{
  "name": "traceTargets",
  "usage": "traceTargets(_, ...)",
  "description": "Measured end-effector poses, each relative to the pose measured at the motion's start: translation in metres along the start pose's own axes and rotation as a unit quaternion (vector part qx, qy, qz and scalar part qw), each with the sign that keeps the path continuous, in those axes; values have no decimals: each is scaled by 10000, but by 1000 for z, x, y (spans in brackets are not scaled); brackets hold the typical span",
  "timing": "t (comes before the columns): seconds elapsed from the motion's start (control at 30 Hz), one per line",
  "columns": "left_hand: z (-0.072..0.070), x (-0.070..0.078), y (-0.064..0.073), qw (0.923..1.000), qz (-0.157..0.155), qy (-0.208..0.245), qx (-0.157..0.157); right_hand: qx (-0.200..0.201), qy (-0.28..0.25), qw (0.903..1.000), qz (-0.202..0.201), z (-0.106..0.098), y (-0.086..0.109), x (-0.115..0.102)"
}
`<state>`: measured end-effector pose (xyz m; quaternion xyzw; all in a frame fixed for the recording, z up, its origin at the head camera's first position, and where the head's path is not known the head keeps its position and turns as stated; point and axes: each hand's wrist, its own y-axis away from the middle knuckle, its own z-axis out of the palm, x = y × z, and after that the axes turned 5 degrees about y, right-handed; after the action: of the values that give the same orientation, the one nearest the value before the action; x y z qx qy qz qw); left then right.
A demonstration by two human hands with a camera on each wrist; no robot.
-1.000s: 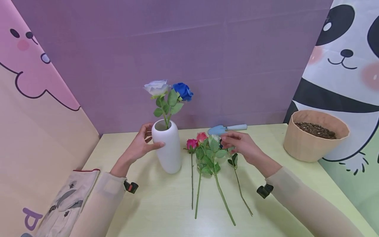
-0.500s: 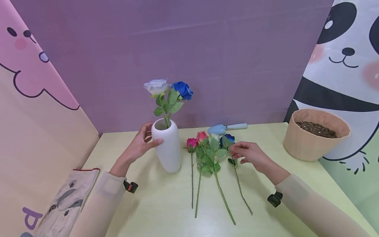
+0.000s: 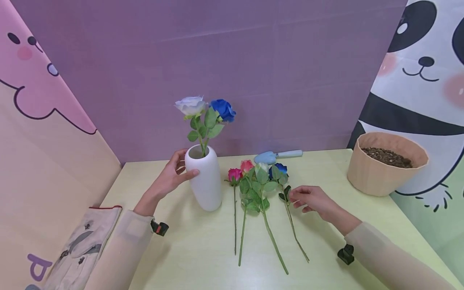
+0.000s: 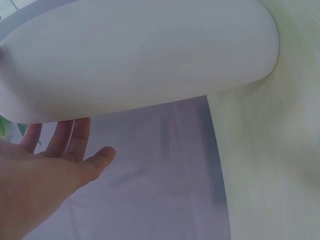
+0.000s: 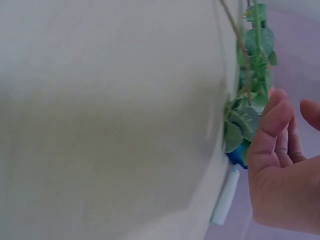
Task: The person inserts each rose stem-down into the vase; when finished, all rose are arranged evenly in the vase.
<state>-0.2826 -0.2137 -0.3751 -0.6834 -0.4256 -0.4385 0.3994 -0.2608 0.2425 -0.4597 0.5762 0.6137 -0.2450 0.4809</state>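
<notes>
My left hand [image 3: 163, 179] holds the side of a white vase [image 3: 206, 183], thumb on the front and fingers behind; the left wrist view shows the fingertips against the vase [image 4: 150, 60]. A white rose [image 3: 190, 106] and a blue rose [image 3: 223, 110] stand in it. My right hand [image 3: 314, 201] is beside the dark leaves of another blue rose [image 3: 278, 170] lying on the table. In the right wrist view, the thumb of the right hand [image 5: 285, 175] is apart from the bent fingers, with nothing between them.
Left of that lying rose are a magenta rose [image 3: 235, 175], a coral rose [image 3: 247, 166] and a pale rose [image 3: 262, 167]. A blue trowel [image 3: 277, 156] lies behind them. At right stands a pot of soil [image 3: 375, 181]; a folded cloth [image 3: 83, 241] lies at left.
My right hand has moved down and to the right, from the lying blue rose's bloom to its lower leaves, uncovering the bloom. The left hand stays on the vase.
</notes>
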Motion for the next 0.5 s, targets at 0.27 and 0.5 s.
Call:
traceTargets(0.27, 0, 0, 0, 10000, 27, -21, -8, -39, 63, 9999, 114, 4, -2, 15)
traceTargets(0.5, -2, 0, 0, 10000, -6, -6, -12, -129, -23, 9996, 254, 7, -2, 21)
